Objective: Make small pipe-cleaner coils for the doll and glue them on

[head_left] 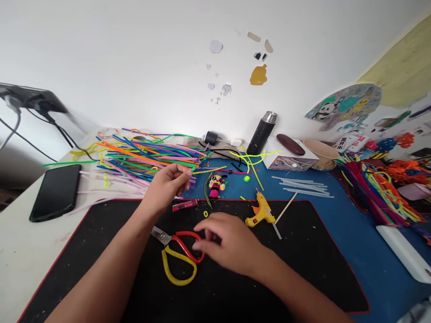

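Note:
My left hand (170, 184) pinches one end of a yellow pipe cleaner (210, 170), which sticks out to the right. My right hand (230, 242) hovers above the black mat with thumb and forefinger apart and nothing visible between them. Just left of it lie scissors (182, 255) with one red and one yellow handle. Beyond my hands stands a small pink, yellow and black pipe-cleaner figure (215, 185). A little yellow ring (205, 214) and a pink-red tool or tube (185, 205) rest near the mat's back edge.
A yellow glue gun (261, 213) lies on the right of the mat (296, 273), with glue sticks (305, 186) behind it. Bundled pipe cleaners (151, 154) spread at the back left, near a phone (55, 193). A black thermos (262, 133) and white box (288, 157) stand by the wall.

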The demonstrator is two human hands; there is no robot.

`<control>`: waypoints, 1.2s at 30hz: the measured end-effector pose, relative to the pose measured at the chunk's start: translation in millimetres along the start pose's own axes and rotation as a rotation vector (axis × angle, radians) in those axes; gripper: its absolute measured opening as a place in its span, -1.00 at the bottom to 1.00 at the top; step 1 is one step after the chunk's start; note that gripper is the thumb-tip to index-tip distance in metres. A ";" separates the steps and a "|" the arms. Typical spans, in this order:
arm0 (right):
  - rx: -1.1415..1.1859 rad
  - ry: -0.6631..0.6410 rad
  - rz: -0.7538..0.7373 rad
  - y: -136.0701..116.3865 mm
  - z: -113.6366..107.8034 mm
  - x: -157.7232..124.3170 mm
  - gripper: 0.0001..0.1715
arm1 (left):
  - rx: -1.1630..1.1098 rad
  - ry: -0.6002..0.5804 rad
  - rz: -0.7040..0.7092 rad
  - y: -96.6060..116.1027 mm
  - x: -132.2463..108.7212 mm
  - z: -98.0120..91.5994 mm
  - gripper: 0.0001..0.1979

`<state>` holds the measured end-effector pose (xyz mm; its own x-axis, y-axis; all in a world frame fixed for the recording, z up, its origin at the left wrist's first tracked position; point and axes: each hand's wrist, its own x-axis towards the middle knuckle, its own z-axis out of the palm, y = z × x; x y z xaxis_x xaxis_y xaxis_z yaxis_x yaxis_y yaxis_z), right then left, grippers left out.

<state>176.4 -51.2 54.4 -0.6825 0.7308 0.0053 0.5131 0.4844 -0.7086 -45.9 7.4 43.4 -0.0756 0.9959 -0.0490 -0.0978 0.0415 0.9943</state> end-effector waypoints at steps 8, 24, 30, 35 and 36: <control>-0.576 -0.180 -0.226 -23.6 53.9 17.1 -0.55 | -0.004 0.027 0.002 -1.6 2.2 -3.0 -0.65; -0.163 -0.211 0.067 -23.9 40.2 14.9 -0.57 | -0.008 0.017 0.012 -1.7 2.7 -5.1 -0.62; 0.011 -0.371 0.147 -25.0 32.9 15.7 -0.23 | 0.027 0.017 0.010 -3.1 3.5 -4.8 -0.64; 0.225 -0.378 0.202 -16.9 42.0 12.4 -0.38 | 0.010 0.038 0.007 -3.9 4.3 -5.4 -0.69; 0.321 -0.379 0.228 -12.7 44.3 10.4 -0.39 | 0.001 0.050 0.012 -4.0 4.9 -7.0 -0.71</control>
<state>139.8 -71.1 32.2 -0.7428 0.5469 -0.3862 0.5257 0.1193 -0.8422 -52.8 11.6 38.5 -0.1264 0.9911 -0.0414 -0.0959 0.0294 0.9950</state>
